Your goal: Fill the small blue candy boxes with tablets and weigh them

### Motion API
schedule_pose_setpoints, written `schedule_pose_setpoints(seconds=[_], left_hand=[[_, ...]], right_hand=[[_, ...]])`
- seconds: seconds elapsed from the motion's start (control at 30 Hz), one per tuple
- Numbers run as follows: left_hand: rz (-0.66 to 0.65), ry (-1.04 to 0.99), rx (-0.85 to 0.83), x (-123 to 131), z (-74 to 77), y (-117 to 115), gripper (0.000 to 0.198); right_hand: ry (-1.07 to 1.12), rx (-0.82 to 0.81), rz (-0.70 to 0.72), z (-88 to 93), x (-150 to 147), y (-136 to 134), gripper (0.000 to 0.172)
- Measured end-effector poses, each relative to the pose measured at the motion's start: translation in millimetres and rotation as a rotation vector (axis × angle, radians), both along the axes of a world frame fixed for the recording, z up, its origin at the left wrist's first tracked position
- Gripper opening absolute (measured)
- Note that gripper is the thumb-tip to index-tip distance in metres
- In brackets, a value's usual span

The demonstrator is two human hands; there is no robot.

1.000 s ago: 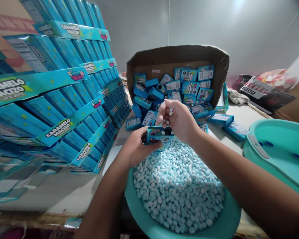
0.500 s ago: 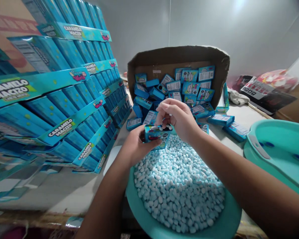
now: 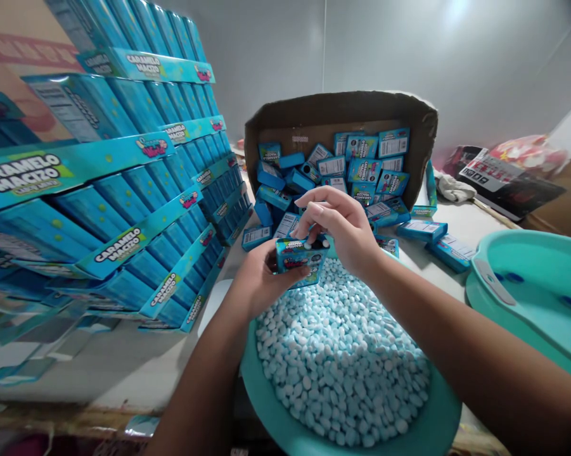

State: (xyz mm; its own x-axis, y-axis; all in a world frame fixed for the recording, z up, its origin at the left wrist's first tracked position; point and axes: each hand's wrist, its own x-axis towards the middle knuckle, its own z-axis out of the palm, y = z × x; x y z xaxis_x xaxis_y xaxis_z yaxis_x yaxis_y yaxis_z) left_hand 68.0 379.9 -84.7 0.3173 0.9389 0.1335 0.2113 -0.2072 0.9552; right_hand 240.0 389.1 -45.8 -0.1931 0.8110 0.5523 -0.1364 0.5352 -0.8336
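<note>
In the head view, my left hand [image 3: 259, 275] grips a small blue candy box [image 3: 301, 261], its thumb across the printed front. The box is upright and its top is open, with a few white candies showing in the opening. My right hand [image 3: 340, 221] bends over that opening, fingers curled and fingertips at the candies; what they pinch, if anything, is hidden. Right below both hands lies a heap of pale blue and white candies [image 3: 342, 367] in a turquoise tub [image 3: 444, 418].
Stacked display trays of blue boxes [image 3: 137, 247] rise on the left. Behind my hands, a cardboard carton [image 3: 285, 123] lies on its side, full of small blue boxes. Two loose boxes [image 3: 423, 229] lie on the table beside it. A second turquoise tub [image 3: 527, 244] stands at right.
My right hand's fingers have shifted slightly over the box opening. My left hand and the box stay almost where they were.
</note>
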Motion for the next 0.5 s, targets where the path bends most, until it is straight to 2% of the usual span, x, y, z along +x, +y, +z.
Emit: schedule_pose_setpoints(seconds=[0.5], left_hand=[[-0.007, 0.018, 0.014, 1.0, 3.3, -2.0, 0.049]], right_hand=[[-0.164, 0.162, -0.034, 3.4, -0.5, -8.4, 0.026]])
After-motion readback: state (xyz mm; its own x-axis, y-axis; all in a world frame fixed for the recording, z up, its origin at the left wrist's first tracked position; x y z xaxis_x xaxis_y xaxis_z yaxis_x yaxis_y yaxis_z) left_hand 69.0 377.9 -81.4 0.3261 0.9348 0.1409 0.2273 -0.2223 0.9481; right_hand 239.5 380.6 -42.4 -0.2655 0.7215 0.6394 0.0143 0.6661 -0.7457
